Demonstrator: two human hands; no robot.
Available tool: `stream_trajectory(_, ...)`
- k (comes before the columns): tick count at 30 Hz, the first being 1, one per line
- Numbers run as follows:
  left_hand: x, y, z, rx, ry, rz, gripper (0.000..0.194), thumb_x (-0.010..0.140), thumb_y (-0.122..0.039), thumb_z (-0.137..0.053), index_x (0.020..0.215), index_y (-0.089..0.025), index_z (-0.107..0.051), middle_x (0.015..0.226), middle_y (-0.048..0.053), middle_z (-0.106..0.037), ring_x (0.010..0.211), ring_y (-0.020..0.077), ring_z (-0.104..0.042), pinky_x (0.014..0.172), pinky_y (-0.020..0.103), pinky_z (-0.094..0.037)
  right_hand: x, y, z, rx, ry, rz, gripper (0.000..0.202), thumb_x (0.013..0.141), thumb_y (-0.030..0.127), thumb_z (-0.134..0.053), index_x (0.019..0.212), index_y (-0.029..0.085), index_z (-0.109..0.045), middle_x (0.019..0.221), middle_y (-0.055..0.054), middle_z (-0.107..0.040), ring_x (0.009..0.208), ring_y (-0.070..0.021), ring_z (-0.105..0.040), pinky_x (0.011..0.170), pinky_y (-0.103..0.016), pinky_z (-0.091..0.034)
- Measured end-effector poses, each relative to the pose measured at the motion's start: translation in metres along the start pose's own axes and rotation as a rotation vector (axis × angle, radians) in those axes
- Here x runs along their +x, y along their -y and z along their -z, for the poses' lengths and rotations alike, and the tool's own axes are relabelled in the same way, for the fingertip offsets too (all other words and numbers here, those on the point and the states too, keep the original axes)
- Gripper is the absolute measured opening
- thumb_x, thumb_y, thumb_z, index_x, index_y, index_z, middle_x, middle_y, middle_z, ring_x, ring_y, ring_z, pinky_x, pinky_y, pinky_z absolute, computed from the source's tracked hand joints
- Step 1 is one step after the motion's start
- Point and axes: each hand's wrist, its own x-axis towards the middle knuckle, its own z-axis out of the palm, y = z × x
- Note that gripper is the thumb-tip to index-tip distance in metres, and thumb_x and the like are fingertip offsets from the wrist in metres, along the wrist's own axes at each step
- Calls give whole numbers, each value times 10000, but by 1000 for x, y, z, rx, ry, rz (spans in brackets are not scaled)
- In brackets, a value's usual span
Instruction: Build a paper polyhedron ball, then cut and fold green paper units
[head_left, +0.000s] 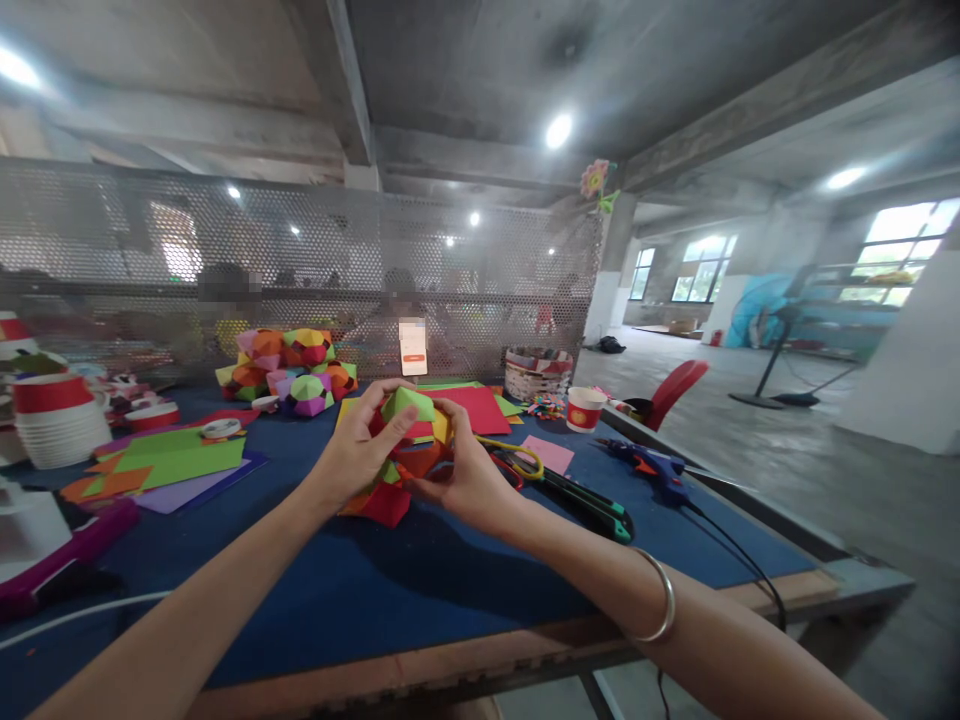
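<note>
Between my two hands is a folded paper ball (421, 455) with green, yellow, orange and red faces, held just above the blue table. My left hand (365, 440) grips its left side, thumb across the green top. On the right side my right hand (469, 468) curls its fingers around it, thumb low. Red folded paper (386, 505) shows below the ball; whether it is joined to it I cannot tell. Close to my right hand lie yellow-handled scissors (525, 457) and a green-and-black utility knife (592, 505).
Finished paper balls (292, 368) are piled at the back left, near coloured paper sheets (180, 455). Stacked paper cups (56, 420) stand far left. To the right are a blue glue gun (652, 470) with a cord, a paper cup (585, 408) and a woven basket (537, 375).
</note>
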Motion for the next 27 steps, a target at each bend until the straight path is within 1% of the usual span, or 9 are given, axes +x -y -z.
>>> stream_trajectory(3, 0, 0, -1, 19, -38, -8, 370, 894, -516, -636, 1130, -232, -609, 1116, 55, -650, 1010, 205, -638, 874, 356, -565, -1, 2, -1, -42, -31, 45, 799, 741, 232, -789, 1392, 229, -326, 1440, -176, -483, 1228, -286, -604, 938, -439, -604)
stream_trajectory(9, -3, -5, -7, -48, -112, 25, 411, 870, -542, -651, 1113, -218, -576, 1108, 53, -629, 993, 198, -650, 795, 319, -596, -4, 5, -4, -36, -75, 53, 807, 740, 175, -722, 1420, 248, -292, 1489, -193, -418, 1265, -295, -577, 895, -431, -615)
stream_trajectory(11, -3, -6, -9, -50, -147, 25, 438, 859, -556, -656, 1110, -208, -569, 1084, 50, -623, 959, 190, -655, 786, 317, -602, -4, 4, -4, -75, -93, 101, 810, 740, 156, -711, 1423, 249, -284, 1490, -194, -409, 1309, -302, -538, 958, -465, -586)
stream_trajectory(15, -5, -6, -11, -18, -215, 21, 442, 855, -566, -658, 1088, -202, -567, 1029, 42, -620, 923, 183, -653, 792, 325, -604, -5, 2, -3, -189, -116, 190, 793, 748, 132, -701, 1411, 240, -279, 1469, -194, -417, 1379, -308, -462, 1116, -551, -455)
stream_trajectory(18, -6, -4, -13, -54, -246, 26, 454, 847, -573, -672, 1084, -202, -559, 1039, 44, -614, 919, 181, -653, 790, 328, -607, -5, 1, -3, -239, -133, 231, 787, 751, 129, -698, 1407, 231, -276, 1449, -195, -428, 1376, -305, -461, 1161, -564, -393)
stream_trajectory(22, -7, 0, -16, -101, -292, 45, 461, 848, -574, -681, 1089, -200, -562, 1072, 53, -614, 957, 186, -651, 814, 332, -602, -5, 0, -3, -280, -146, 241, 780, 761, 139, -704, 1405, 235, -275, 1442, -199, -429, 1378, -309, -461, 1163, -558, -387)
stream_trajectory(25, -6, 4, -16, -130, -292, 58, 455, 863, -566, -677, 1132, -217, -566, 1100, 55, -628, 977, 193, -656, 831, 342, -598, -6, -1, -3, -300, -148, 239, 784, 764, 136, -714, 1403, 254, -276, 1434, -186, -439, 1365, -302, -471, 1167, -561, -381)
stream_trajectory(27, -6, 6, -15, -116, -289, 39, 446, 877, -554, -669, 1170, -232, -574, 1126, 60, -637, 1007, 202, -657, 844, 345, -593, -6, -2, -4, -303, -147, 242, 783, 767, 144, -715, 1405, 258, -276, 1426, -182, -443, 1342, -301, -488, 1160, -570, -386)
